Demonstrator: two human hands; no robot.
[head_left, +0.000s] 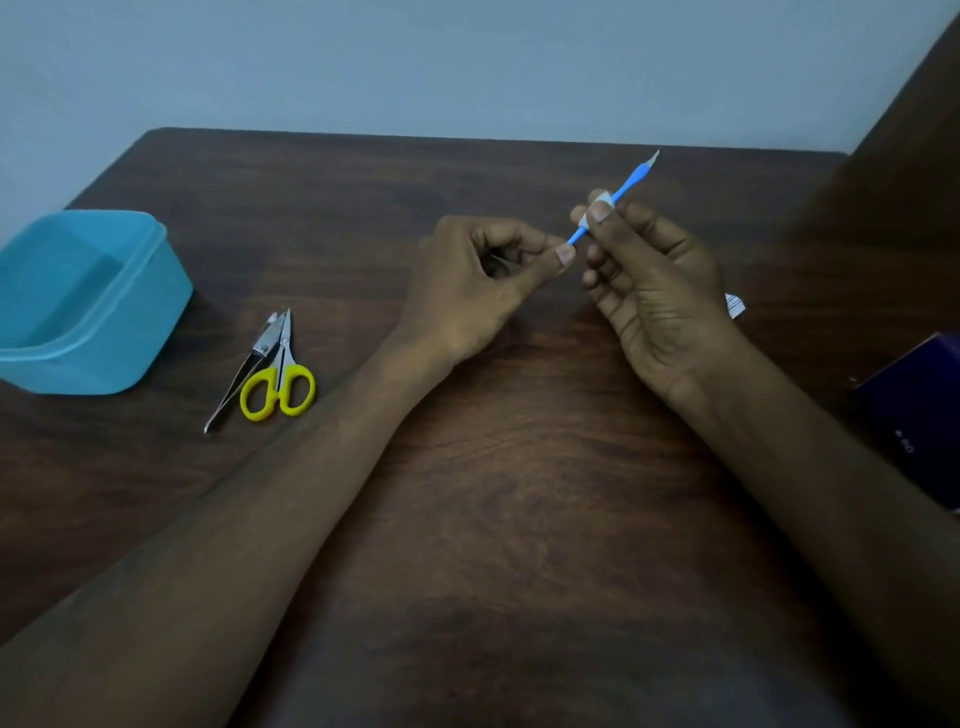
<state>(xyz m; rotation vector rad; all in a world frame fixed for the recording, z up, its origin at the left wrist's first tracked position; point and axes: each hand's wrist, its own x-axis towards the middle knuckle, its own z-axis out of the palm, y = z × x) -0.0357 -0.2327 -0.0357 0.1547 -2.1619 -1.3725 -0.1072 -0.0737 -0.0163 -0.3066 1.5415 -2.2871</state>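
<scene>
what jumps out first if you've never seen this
The blue stick pinched in the right hand over the middle of the table, its lower end close to the thumb of the left hand. Then the blue tub at the left edge, with yellow scissors lying beside it.

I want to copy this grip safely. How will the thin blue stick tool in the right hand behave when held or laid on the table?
The blue stick tool is probably stiff: it runs straight though the right hand pinches only its middle. So thin, it is likely light. If round, it may roll on the table.
</scene>
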